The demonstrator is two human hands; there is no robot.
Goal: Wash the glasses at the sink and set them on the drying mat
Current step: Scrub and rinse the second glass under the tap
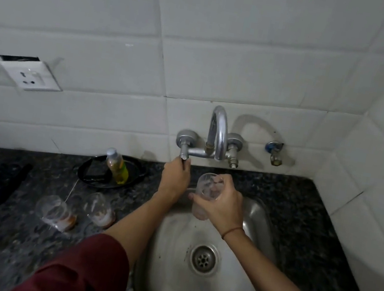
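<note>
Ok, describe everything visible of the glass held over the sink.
The glass is a clear tumbler with cloudy smears on its wall. It is tilted, open mouth up toward the wall, below the tap spout. The right hand grips it round the middle, fingers showing through the wall; nothing else touches it. It hangs above the steel sink, not resting on it. Whether it holds water cannot be told.

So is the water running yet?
Seemingly not: no stream shows below the spout, above the glass the right hand holds. The left hand grips the tap handle. A thin trickle could go unseen.
</note>
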